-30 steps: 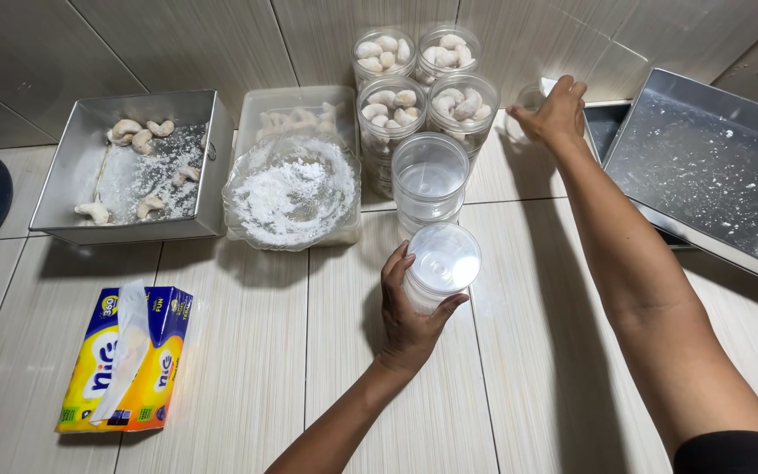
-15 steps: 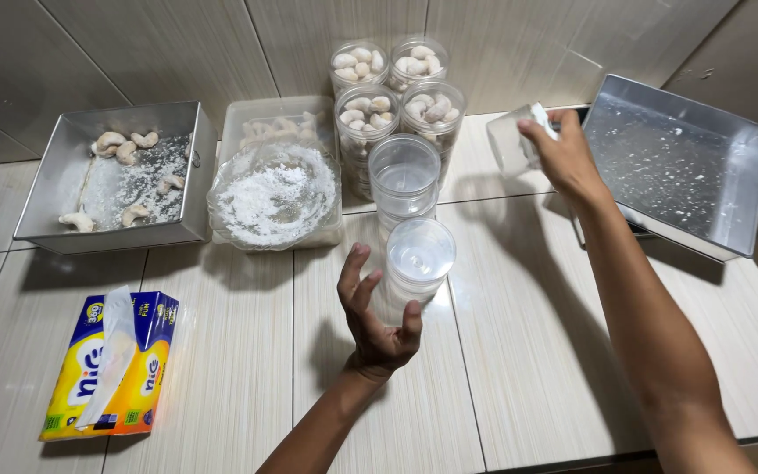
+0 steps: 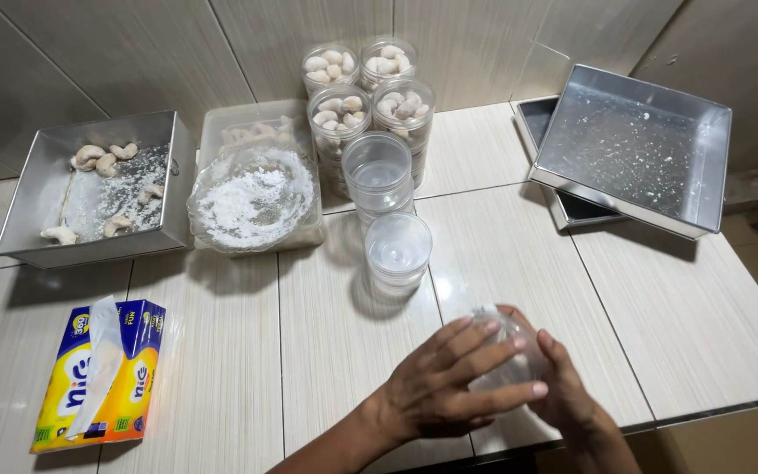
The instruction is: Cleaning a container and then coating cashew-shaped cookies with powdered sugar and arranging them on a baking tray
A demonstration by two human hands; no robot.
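Observation:
Both of my hands close around a small clear plastic jar [image 3: 509, 362] near the front edge of the tiled counter. My left hand [image 3: 449, 382] covers its left side with fingers spread across it. My right hand [image 3: 572, 395] cups it from the right and below. Just beyond them stands an empty clear jar [image 3: 397, 252], and behind that a taller stack of empty clear jars [image 3: 377, 175]. Several lidded jars filled with pale cookies [image 3: 361, 88] stand at the back by the wall.
A metal tray [image 3: 19, 224] with a few crescent cookies sits at the left. Beside it a plastic container holds a bag of white powder [image 3: 254, 197]. Stacked metal trays [image 3: 704, 167] lie at the right. A yellow-blue tissue pack [image 3: 103, 373] rests front left.
My right hand came back from the far right with a small jar. My left hand let go of the jar in the middle. Both hands now meet near the front edge.

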